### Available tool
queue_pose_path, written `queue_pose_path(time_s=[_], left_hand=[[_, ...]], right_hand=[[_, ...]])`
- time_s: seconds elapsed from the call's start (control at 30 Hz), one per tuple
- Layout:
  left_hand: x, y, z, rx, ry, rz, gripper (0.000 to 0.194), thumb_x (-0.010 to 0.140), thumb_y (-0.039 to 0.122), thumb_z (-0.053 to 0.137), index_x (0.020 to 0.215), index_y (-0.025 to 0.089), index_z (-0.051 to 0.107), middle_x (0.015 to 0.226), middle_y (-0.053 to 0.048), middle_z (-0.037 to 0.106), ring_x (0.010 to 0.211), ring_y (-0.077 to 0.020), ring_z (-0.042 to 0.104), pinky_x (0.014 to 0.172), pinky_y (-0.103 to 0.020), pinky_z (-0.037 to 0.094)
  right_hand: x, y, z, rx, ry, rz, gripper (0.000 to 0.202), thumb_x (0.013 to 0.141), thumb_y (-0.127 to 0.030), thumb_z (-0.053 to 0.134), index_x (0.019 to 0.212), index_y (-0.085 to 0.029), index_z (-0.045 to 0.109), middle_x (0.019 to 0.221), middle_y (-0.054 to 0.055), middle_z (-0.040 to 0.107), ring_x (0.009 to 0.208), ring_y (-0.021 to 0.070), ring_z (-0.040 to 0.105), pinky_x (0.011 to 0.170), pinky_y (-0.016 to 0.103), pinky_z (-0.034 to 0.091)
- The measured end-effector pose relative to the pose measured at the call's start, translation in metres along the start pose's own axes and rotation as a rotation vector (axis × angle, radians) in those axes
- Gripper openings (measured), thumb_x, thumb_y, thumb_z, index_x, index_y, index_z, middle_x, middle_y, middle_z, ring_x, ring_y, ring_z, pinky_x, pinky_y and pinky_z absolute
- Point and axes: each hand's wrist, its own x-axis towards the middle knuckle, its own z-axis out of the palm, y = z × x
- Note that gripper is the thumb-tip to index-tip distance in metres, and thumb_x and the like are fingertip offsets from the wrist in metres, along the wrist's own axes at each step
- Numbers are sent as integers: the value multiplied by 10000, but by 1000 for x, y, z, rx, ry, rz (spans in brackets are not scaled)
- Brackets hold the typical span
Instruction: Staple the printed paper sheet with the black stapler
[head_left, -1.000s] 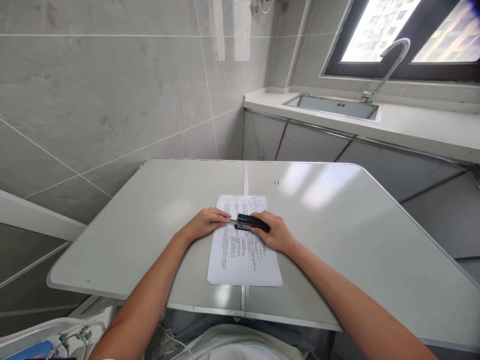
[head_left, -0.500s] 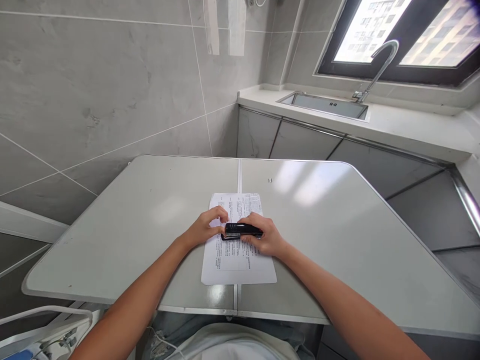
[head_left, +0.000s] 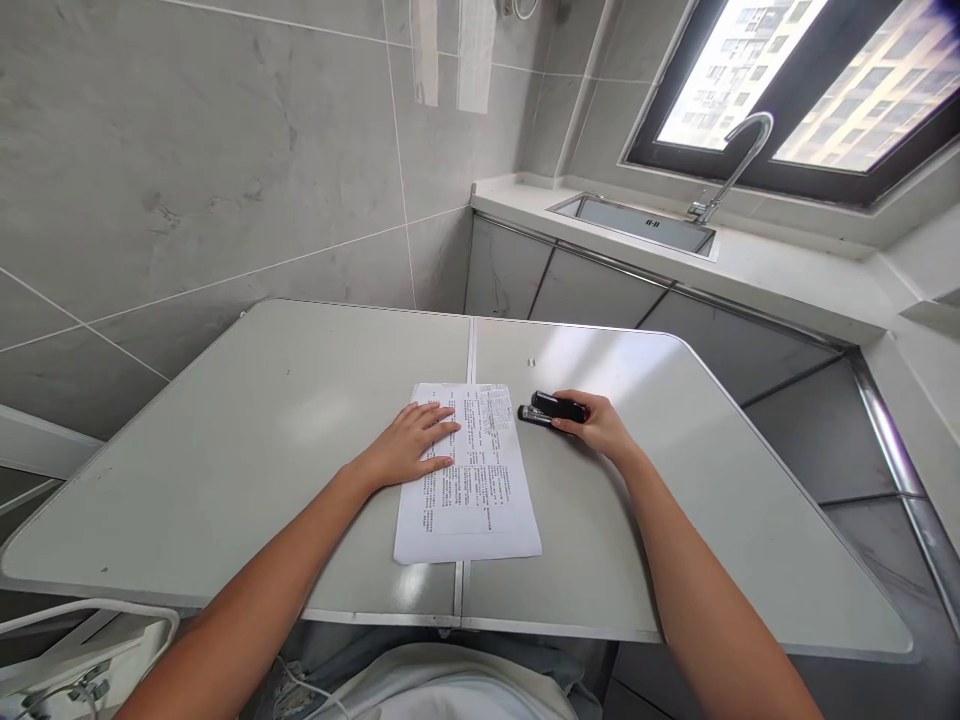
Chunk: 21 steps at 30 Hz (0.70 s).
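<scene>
A black stapler (head_left: 556, 406) is in my right hand (head_left: 600, 424), with thumb and fingers around its back end. It is just right of the printed paper (head_left: 480, 520), and its front jaw gapes a little. My left hand (head_left: 412, 440) lies flat on the upper left part of the paper, fingers spread over the printed text. Whether the paper is one sheet or several cannot be made out. Two tiny pale metallic bits (head_left: 531, 362), perhaps staples, lie beyond the paper's top right corner.
The pale folding table (head_left: 225, 450) has a metal seam (head_left: 471, 350) down its middle. A tiled wall (head_left: 195, 150) stands behind it. At the back right are a counter with a sink (head_left: 637, 222), a faucet (head_left: 750, 150) and a window (head_left: 840, 130).
My right hand has carried the stapler from over the paper to its right side. My left hand has gone from curled fingers near the stapler to lying flat on the paper.
</scene>
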Motion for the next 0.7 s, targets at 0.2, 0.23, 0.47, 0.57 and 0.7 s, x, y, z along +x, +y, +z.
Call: queue_pose_path(time_s=[0.2, 0.23, 0.47, 0.57, 0.7], left_hand=[[0, -2, 0, 5, 20, -11, 557, 980, 560, 587, 1475, 305, 565, 1617, -77, 463, 1502, -356, 372, 1238, -600, 253], [-1, -2, 0, -1, 21, -1, 557, 976, 566, 590, 1469, 306, 571, 1614, -77, 467, 1502, -357, 370, 1238, -598, 253], [-2, 1, -4, -23, 47, 40, 538, 950, 556, 627, 1427, 307, 614, 1577, -77, 511, 1477, -365, 398, 1221, -585, 285], [-2, 1, -4, -22, 42, 35, 543, 946, 555, 633, 1424, 301, 613, 1581, -76, 507, 1477, -367, 395, 1218, -589, 286], [-3, 1, -4, -20, 46, 36, 542, 939, 541, 644, 1421, 294, 614, 1576, -80, 512, 1475, -364, 400, 1220, -582, 287]], right_hand=[[-6, -11, 8, 25, -289, -201, 417, 860, -410, 777, 1236, -237, 732, 1168, 73, 752, 1006, 250, 706, 898, 409, 573], [-7, -12, 12, 4, -269, -232, 427, 882, -396, 760, 1281, -252, 715, 1171, 68, 749, 1009, 245, 705, 914, 414, 571], [-4, -13, 28, -140, -155, -430, 430, 1013, -354, 603, 1442, -372, 615, 1135, 43, 724, 960, 216, 687, 878, 390, 566], [-4, -14, 27, -161, -164, -443, 409, 1033, -334, 565, 1436, -389, 619, 1139, 42, 719, 973, 220, 681, 883, 397, 562], [-6, -18, 27, -197, -172, -428, 412, 1038, -301, 548, 1432, -396, 623, 1152, 42, 713, 992, 227, 668, 911, 420, 553]])
